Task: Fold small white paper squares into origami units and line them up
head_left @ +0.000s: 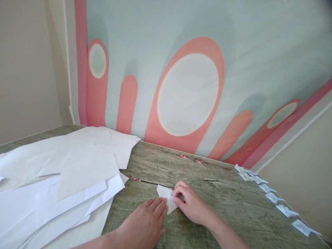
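Observation:
A small folded piece of white paper (pixel 166 193) lies on the wood-grain table (pixel 155 162) between my hands. My left hand (pixel 145 223) rests flat beside it, its fingertips on the paper's lower left part and the fingers stretched out side by side. On the right side of the paper, my right hand (pixel 190 203) pinches its edge between thumb and curled fingers. Part of the paper is hidden under the fingers.
Loose white sheets (pixel 88 166) spread over the table's left side. Several small folded white papers (pixel 285 210) form a row along the right edge. Behind the table stands a pale green surface (pixel 145 34) with coral shapes.

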A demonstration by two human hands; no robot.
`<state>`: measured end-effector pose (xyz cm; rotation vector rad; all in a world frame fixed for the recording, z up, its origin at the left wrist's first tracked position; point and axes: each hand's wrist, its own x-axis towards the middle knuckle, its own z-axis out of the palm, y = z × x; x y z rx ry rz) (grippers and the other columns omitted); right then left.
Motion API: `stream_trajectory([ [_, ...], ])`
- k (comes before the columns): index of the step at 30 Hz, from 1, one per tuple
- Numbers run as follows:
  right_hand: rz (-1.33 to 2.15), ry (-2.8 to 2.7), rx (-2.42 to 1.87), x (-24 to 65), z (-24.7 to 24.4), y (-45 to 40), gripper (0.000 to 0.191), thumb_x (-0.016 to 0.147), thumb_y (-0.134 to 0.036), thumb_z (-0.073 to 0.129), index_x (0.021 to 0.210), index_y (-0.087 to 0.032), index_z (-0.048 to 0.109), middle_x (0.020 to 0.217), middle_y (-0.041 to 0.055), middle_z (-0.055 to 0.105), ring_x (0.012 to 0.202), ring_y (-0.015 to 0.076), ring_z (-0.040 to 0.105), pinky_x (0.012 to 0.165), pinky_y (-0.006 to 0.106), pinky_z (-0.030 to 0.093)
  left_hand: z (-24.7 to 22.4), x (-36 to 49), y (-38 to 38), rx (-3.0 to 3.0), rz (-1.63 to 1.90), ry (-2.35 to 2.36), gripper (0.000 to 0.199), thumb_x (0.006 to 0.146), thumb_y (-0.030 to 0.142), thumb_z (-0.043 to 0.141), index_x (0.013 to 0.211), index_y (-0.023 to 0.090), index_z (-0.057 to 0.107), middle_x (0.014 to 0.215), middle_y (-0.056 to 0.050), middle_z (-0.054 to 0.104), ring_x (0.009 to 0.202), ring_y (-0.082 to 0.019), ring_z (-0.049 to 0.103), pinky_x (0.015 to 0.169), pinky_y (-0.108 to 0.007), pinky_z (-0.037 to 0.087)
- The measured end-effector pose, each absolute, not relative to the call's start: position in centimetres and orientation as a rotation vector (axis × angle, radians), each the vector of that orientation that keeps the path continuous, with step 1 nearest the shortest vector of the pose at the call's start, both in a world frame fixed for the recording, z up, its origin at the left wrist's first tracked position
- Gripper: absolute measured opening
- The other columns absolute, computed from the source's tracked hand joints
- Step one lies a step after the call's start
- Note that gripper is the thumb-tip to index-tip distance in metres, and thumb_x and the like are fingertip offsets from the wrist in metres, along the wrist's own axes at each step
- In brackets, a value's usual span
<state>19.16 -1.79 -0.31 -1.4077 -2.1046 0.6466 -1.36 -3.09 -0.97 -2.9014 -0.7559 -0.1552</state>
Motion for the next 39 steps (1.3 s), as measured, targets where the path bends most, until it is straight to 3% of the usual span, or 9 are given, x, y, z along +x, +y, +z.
stream_trajectory([
  [10,0.633,-2.104,-1.43,19.1,-0.4,-1.7,0.011,0.08,-0.01,0.055,0.075,-0.019,0.052,0.088,0.001,0.053,0.088,0.0158,0.053,0.081,0.029,0.041,-0.1,-1.6,-2.8,-2.996,-0.082,-0.738,0.043,0.094,0.035,0.035,0.131,0.015,0.045,0.134,-0.012,0.049,0.123,-0.026,0.044,0.097,-0.038,0.035],
  [25,0.614,-2.039,-1.425,18.8,-0.8,-1.9,0.012,0.078,-0.008,0.053,0.076,-0.02,0.049,0.087,0.0014,0.051,0.088,0.0172,0.051,0.081,0.03,0.041,-0.8,-1.3,-2.9,-2.991,-0.091,-0.744,0.044,0.094,0.037,0.033,0.129,0.014,0.046,0.133,-0.015,0.049,0.123,-0.028,0.043,0.094,-0.042,0.037],
  [29,0.635,-2.008,-1.435,18.8,-0.9,-2.0,0.014,0.077,-0.008,0.054,0.083,-0.02,0.05,0.087,0.001,0.051,0.088,0.0172,0.05,0.08,0.031,0.04,-0.5,-1.1,-2.8,-2.998,-0.062,-0.761,0.044,0.093,0.036,0.036,0.129,0.012,0.047,0.132,-0.016,0.049,0.123,-0.029,0.043,0.095,-0.042,0.038],
  [35,0.633,-2.031,-1.41,18.9,-1.0,-1.8,0.011,0.079,-0.009,0.054,0.078,-0.02,0.053,0.087,0.0003,0.051,0.089,0.0165,0.051,0.082,0.03,0.041,1.6,-1.1,-3.0,-3.071,0.011,-0.746,0.041,0.09,0.031,0.043,0.127,0.013,0.05,0.135,-0.012,0.047,0.124,-0.028,0.043,0.096,-0.041,0.038],
  [39,0.613,-2.044,-1.395,19.0,-0.5,-2.2,0.01,0.082,-0.01,0.056,0.078,-0.019,0.056,0.087,0.0003,0.052,0.088,0.0153,0.052,0.081,0.028,0.042,3.0,-1.2,-3.3,-3.091,-0.04,-0.711,0.036,0.086,0.024,0.05,0.122,0.02,0.055,0.132,-0.008,0.052,0.121,-0.026,0.046,0.096,-0.04,0.038],
])
